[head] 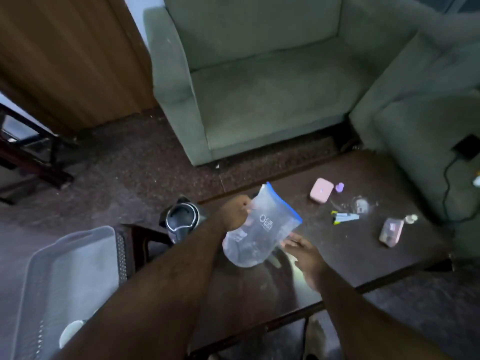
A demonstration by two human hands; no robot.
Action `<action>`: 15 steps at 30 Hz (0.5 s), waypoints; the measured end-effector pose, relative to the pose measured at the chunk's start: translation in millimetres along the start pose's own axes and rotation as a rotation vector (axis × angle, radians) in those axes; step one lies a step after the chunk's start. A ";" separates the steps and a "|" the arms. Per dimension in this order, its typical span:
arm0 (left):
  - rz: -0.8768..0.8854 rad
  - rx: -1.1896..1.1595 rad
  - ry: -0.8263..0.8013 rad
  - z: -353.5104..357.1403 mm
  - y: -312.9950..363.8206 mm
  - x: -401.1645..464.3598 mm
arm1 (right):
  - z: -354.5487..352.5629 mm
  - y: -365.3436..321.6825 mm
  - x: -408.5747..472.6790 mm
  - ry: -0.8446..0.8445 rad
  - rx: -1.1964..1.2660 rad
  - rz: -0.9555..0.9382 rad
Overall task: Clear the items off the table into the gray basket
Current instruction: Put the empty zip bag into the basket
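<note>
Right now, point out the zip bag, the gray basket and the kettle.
zip bag (262, 229): head view, clear middle panel.
gray basket (85, 236): head view, far rim.
kettle (181, 216): head view, dark lid.

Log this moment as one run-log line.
left hand: holds zip bag | right hand: open beside it | gray basket: left | table: items remain

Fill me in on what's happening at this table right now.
A person is clearing a dark table. Their left hand holds up a clear zip bag with a blue seal, while the right hand is open just beside the bag's lower edge. Two pink cases, some pens and small bits lie on the table. The gray basket sits to the left, a white object already inside.
</note>
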State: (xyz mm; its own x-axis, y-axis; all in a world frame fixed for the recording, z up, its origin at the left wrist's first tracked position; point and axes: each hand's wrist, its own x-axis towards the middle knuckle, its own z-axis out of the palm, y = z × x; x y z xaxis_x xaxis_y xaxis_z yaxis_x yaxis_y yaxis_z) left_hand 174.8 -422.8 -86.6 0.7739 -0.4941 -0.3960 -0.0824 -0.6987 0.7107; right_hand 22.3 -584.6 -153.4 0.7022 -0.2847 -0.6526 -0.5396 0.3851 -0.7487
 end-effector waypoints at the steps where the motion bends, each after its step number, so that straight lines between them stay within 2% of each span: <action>1: -0.042 -0.046 0.016 -14.4 5.7 -4.6 | 5.3 -15.8 -1.7 -0.054 0.053 0.005; 4: -0.157 -0.261 0.103 -62.4 23.2 -24.4 | 27.2 -69.8 -1.5 -0.144 0.126 -0.004; 8: -0.230 -0.548 0.208 -107.7 34.6 -58.5 | 64.1 -133.8 0.7 -0.198 0.101 -0.003; 11: -0.264 -0.468 0.313 -132.8 35.3 -86.4 | 89.3 -172.0 -4.6 -0.196 0.056 -0.078; 15: -0.298 -0.546 0.407 -166.6 35.0 -121.7 | 124.2 -214.3 -10.4 -0.483 -0.194 -0.123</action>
State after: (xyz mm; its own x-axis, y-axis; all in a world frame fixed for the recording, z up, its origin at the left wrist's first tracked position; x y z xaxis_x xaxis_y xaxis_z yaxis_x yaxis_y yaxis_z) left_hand 182.3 -300.9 83.4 0.8950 -0.0188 -0.4457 0.4091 -0.3641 0.8367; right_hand 188.3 -555.1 28.3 0.8749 0.1370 -0.4644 -0.4834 0.1915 -0.8542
